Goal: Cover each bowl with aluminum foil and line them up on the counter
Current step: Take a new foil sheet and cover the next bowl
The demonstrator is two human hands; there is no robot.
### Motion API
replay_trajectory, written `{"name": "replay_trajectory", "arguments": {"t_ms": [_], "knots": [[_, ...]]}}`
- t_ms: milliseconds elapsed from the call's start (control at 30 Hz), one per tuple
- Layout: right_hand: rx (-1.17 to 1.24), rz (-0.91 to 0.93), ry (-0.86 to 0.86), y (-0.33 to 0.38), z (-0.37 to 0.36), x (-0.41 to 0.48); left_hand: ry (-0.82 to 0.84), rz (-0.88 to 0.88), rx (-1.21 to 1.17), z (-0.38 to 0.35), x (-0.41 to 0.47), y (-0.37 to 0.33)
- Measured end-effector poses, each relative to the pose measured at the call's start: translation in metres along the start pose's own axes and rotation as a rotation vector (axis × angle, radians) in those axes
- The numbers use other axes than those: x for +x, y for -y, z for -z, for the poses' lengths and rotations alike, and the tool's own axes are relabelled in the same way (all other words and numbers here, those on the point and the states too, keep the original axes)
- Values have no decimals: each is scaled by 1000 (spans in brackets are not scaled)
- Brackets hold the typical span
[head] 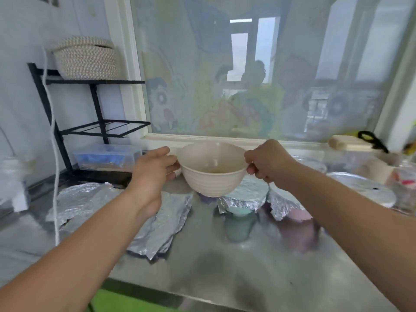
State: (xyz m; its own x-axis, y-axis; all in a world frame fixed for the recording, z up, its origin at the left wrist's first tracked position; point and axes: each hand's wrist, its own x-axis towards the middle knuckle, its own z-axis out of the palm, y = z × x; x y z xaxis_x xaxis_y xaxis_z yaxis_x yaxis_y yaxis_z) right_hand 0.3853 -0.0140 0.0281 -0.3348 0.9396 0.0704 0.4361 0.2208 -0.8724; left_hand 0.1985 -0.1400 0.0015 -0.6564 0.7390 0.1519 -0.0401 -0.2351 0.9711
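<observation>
Left hand point(155, 170): fingers point(171, 165) clamped on the cream bowl's left edge.
Right hand point(265, 163): fingers point(254, 169) pinching its right edge.
Cream bowl point(211, 176): upright, held above the tabletop point(247, 266) (uncovered).
Teal bowl point(243, 197), pink bowl point(286, 206): foil-capped, side by side below.
Foil sheets point(162, 224): flat, left.

Home kitchen: steel counter point(247, 255), bowls.

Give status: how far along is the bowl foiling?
Done: teal bowl and pink bowl stand on the counter, foil over their tops. In hand: left hand and right hand hold the uncovered cream bowl in the air. Left: foil it from the loose foil sheets, then line it up.
</observation>
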Motion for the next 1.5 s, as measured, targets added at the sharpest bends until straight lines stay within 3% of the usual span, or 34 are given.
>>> {"name": "replay_trajectory", "arguments": {"t_ms": [200,400,733,833,933,1000,1133,1300,1400,1500], "knots": [[25,-96,-83,-76,55,-70,159,118,-28,-47,-73,36],[6,-168,-135,-136,77,-94,207,245,-1,-85,-97,82],[-14,-205,-123,-178,76,-98,224,227,78,-95,-103,112],[-190,-173,-139,-178,83,-98,209,219,63,-93,-102,114],[-608,-74,-283,-162,89,-100,126,171,127,-75,-90,116],[-652,-12,-332,-142,85,-100,89,106,201,-55,-79,115],[-621,126,-233,-105,49,-91,-22,10,429,0,-54,110],[-543,212,-25,-70,-27,-69,-144,-95,942,91,-15,108],[-212,125,166,-58,-78,-55,-153,-3,1236,135,-3,111],[154,-103,323,-51,-127,-45,-134,165,1369,165,9,117]]}}
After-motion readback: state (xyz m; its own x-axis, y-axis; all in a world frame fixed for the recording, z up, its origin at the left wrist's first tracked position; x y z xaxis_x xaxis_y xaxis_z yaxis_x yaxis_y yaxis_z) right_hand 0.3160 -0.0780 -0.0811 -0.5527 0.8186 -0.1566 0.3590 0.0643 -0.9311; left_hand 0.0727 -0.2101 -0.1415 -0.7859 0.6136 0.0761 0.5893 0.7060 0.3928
